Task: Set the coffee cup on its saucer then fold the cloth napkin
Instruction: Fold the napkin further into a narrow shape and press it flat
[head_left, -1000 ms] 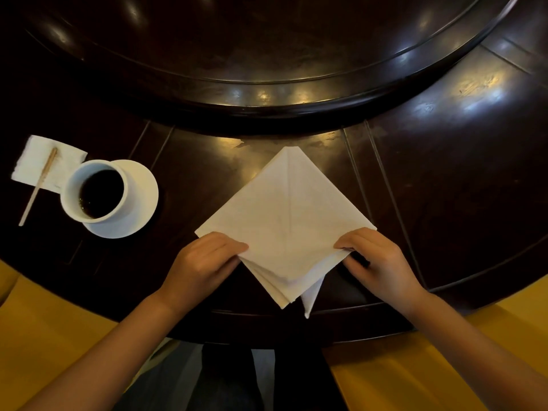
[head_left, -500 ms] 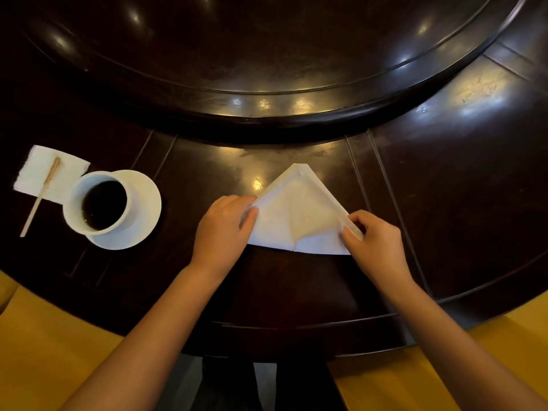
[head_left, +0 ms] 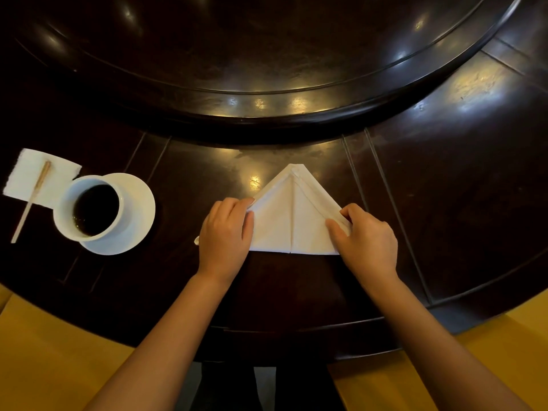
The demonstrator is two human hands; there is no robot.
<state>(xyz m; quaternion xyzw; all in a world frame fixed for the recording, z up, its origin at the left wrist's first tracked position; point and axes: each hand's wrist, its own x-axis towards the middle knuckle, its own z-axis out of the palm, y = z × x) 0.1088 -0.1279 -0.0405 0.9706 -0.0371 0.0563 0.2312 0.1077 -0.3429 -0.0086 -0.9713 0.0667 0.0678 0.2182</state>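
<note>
Your cloth napkin (head_left: 292,221) lies flat on the dark wooden table (head_left: 444,203) right in front of you, folded into a white triangle with its point away from you, its long straight edge toward you and a crease running down the middle. Your left hand (head_left: 226,235) covers the triangle's left corner, fingers curled and the thumb and forefinger pressed onto the slanted left edge; a small tip of cloth pokes out from under the heel of that hand. Your right hand (head_left: 367,240) is at the right corner, its grip pinched on the layered right edge of the napkin between thumb and fingers. The coffee cup (head_left: 90,209), white and filled with dark coffee, stands on its white saucer (head_left: 133,221) well to your left, set toward the saucer's left side. Just beyond the cup a small paper napkin (head_left: 26,179) lies on the table, with a wooden stir stick (head_left: 31,203) resting diagonally across it. A raised round turntable (head_left: 267,54) fills the far part of the table
</note>
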